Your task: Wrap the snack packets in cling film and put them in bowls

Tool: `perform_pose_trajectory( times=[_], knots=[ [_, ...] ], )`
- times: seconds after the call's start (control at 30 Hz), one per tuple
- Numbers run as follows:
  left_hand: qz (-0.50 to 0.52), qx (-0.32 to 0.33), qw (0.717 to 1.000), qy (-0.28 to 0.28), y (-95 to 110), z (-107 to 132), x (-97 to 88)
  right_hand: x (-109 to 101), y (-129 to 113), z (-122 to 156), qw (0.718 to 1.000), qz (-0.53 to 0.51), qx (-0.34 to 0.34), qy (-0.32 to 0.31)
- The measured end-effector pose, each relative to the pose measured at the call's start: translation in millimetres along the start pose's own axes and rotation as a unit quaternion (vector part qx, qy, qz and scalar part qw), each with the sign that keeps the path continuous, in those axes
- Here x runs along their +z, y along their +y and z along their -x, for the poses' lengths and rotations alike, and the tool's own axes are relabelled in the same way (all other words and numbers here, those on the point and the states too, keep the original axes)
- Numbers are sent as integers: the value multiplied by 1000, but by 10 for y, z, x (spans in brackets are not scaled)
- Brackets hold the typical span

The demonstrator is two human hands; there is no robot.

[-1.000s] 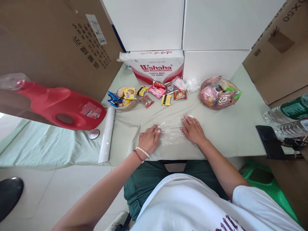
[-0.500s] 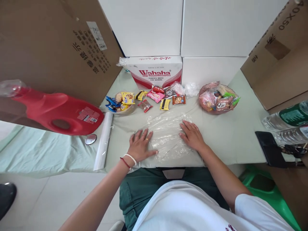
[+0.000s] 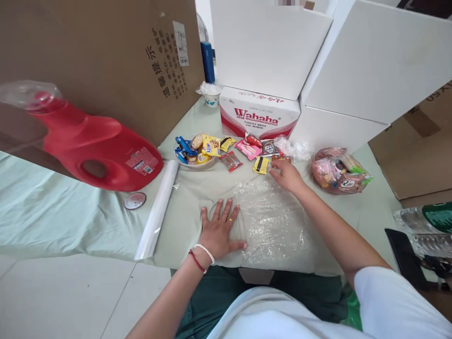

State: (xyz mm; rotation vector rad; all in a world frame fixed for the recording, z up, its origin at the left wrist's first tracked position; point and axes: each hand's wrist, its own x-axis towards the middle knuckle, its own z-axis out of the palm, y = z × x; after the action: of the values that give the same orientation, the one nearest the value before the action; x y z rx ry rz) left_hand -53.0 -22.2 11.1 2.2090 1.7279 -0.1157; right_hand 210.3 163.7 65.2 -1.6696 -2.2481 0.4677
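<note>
My left hand (image 3: pixel 218 231) lies flat with fingers spread on the green cloth, its thumb at the left edge of a sheet of clear plastic film (image 3: pixel 273 230). Beyond the film, my right hand (image 3: pixel 287 176) reaches to the snack packets, its fingers bent and slightly apart. Its fingertips are beside a yellow-and-black packet (image 3: pixel 261 165), and it partly covers a brown snack packet (image 3: pixel 281 159); I see nothing in its grasp. Around them lie a pink packet (image 3: pixel 248 149), a dark packet (image 3: pixel 270 148) and a reddish-brown packet (image 3: pixel 231 161).
A bowl of snacks (image 3: pixel 194 164) stands left, a film-covered pink bowl (image 3: pixel 328 186) right. A film roll (image 3: pixel 158 209), round lid (image 3: pixel 134 201) and red jug (image 3: pixel 106 153) lie left. The Wahaba box (image 3: pixel 260 115) and white boxes stand behind; bottles (image 3: pixel 434 216) lie right.
My right hand has lifted off the film and moved forward to the snack packets. My left hand stays flat at the film's left side. The camera view has shifted and tilted.
</note>
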Motion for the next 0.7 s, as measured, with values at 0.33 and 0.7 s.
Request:
perform_pose_trajectory(
  times=[0.33,0.7],
  knots=[
    [49,6,999,6,-22,1,65,398,-619,-1047,983,179,25,17],
    [13,2,1000,-21,7,-9,-20,-231,158,558,907,-309,0,-285]
  ],
)
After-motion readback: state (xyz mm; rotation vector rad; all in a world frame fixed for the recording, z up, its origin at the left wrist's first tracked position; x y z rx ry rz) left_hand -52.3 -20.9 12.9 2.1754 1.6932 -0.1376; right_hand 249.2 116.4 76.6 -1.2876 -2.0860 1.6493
